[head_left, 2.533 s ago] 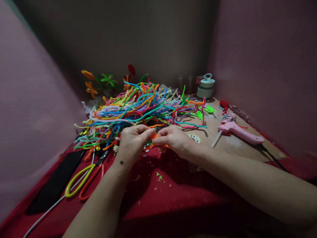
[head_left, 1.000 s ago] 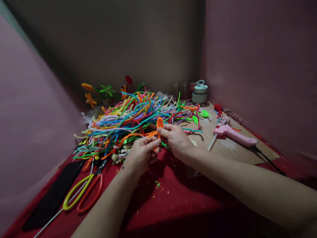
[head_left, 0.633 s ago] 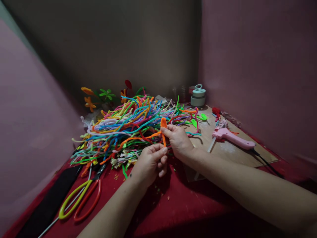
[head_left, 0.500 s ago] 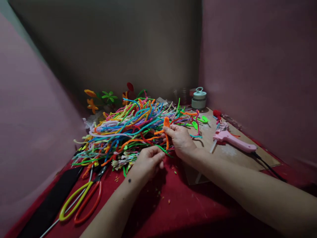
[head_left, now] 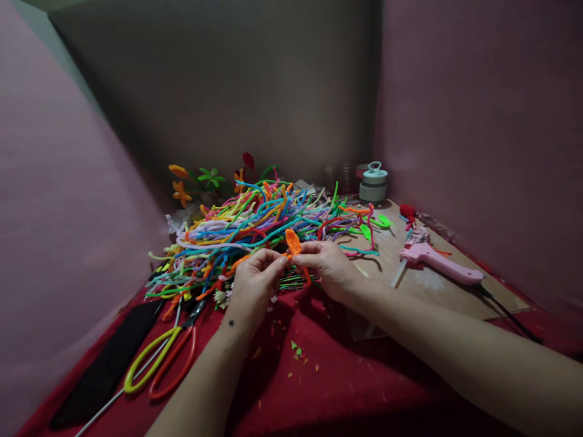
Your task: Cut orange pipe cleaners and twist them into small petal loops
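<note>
Between my two hands is an orange pipe cleaner (head_left: 293, 241), bent into a folded petal-like loop that stands up, with a loose end hanging below. My right hand (head_left: 328, 267) pinches it at the base of the loop. My left hand (head_left: 257, 280) pinches the orange strand on the other side, fingertips close to those of my right. Just behind both hands lies a large heap of many-coloured pipe cleaners (head_left: 255, 218). Pale flower stamens (head_left: 222, 298) show partly beside my left hand.
Scissors (head_left: 160, 364) with yellow and red handles lie at left beside a black flat strip (head_left: 107, 364). A pink glue gun (head_left: 444, 265) rests on a board (head_left: 437, 297) at right. Behind stand a pale green jar (head_left: 373, 184) and fuzzy flowers (head_left: 181, 193). Scraps dot the red cloth (head_left: 328, 388).
My left hand has moved up to the orange pipe cleaner and now pinches it. My right hand has lowered it slightly toward the left hand. The camera view has shifted a little.
</note>
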A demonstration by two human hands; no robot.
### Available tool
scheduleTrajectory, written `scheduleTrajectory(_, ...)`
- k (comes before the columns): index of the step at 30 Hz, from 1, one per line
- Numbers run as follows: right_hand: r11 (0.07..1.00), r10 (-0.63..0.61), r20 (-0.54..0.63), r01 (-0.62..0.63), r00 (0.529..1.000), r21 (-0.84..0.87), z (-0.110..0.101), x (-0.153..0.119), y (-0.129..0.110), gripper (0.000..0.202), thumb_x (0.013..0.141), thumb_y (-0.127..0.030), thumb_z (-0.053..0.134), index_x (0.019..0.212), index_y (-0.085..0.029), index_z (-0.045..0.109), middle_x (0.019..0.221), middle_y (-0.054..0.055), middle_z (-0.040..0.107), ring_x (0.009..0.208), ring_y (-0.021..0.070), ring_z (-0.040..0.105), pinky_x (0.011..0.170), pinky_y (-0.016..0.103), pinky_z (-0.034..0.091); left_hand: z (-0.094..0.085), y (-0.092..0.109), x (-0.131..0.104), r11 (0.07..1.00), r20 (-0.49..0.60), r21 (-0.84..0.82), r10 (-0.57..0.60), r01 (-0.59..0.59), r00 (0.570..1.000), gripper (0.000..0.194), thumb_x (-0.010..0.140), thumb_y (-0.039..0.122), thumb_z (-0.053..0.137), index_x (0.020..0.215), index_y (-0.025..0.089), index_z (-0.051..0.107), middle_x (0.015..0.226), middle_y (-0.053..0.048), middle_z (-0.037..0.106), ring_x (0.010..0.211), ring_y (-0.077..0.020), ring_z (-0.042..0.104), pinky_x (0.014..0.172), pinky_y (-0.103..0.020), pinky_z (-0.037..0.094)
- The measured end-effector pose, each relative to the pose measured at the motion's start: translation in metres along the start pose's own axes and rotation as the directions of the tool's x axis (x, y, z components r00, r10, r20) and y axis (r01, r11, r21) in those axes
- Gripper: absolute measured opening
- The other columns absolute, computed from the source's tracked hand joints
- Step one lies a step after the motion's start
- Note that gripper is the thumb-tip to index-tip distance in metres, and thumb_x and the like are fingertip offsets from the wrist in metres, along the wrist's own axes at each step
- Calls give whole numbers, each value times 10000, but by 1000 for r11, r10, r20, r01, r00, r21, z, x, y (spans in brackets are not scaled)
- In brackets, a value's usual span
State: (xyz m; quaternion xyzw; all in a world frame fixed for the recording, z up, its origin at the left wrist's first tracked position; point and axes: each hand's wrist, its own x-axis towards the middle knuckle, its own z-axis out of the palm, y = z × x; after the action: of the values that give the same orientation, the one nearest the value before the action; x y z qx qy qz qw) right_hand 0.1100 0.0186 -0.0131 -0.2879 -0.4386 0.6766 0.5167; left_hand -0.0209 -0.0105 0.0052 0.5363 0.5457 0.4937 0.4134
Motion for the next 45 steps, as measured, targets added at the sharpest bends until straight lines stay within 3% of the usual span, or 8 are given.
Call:
scheduleTrajectory(9,1000,9,8,-9,1000,-9,0,1,1,154,577,-259,689,599,-113,648,545,0,587,488,77,458,524,231,337,-4,1,3,992,14,116,42,-43,999,213,685,355,632,651,151,582,447,62,478,386,-56,363,390,-182,269)
scheduleTrajectory(15,993,-21,2,21,1000,-118,2,-1,6,191,613,-310,677,578,-133,613,520,-14,560,453,69,414,469,229,287,-8,0,9,979,-67,144,158,-147,985,271,676,377,648,820,151,688,784,-30,674,700,-142,565,620,-218,413)
scheduleTrajectory(20,989,-34,22,37,999,-140,2,-2,11,157,613,-262,651,548,-148,564,475,-49,494,452,66,380,473,230,264,-7,-2,7,990,-6,52,134,-133,991,225,645,355,674,741,152,687,688,-3,649,642,-133,550,622,-232,415)
scheduleTrajectory(27,995,16,-9,-16,1000,-98,5,-5,8,140,541,-143,599,456,-155,489,405,-64,442,417,62,367,453,225,259,-2,-8,2,911,-90,294,328,-290,940,160,672,273,637,575,160,579,587,35,510,576,-96,458,545,-204,367)
scheduleTrajectory(32,995,59,-8,-59,998,-85,8,-8,4,115,539,-166,605,470,-149,514,407,-56,464,408,68,387,450,227,274,-4,-2,2,977,14,108,181,-181,983,157,682,309,649,703,158,612,647,25,578,596,-101,504,575,-212,405)
scheduleTrajectory(35,993,70,15,-68,997,-99,8,-8,5,104,545,-151,596,467,-144,527,409,-46,479,404,71,392,452,231,282,-7,2,2,984,-5,73,162,-161,987,183,705,318,635,783,152,644,667,14,608,603,-100,516,583,-207,410)
scheduleTrajectory(39,988,72,36,-66,997,-143,8,-7,6,84,553,-149,605,487,-142,552,419,-46,495,407,71,397,454,230,287,-8,0,3,983,-31,82,170,-167,985,176,731,323,608,730,148,622,615,18,579,556,-93,491,532,-204,390)
scheduleTrajectory(45,956,28,47,-13,999,-293,11,-10,5,79,567,-144,589,495,-132,558,444,-46,510,435,68,413,464,213,308,-3,-2,2,997,-10,-5,73,-73,997,192,749,323,569,655,159,534,488,57,457,424,-61,373,422,-189,304)
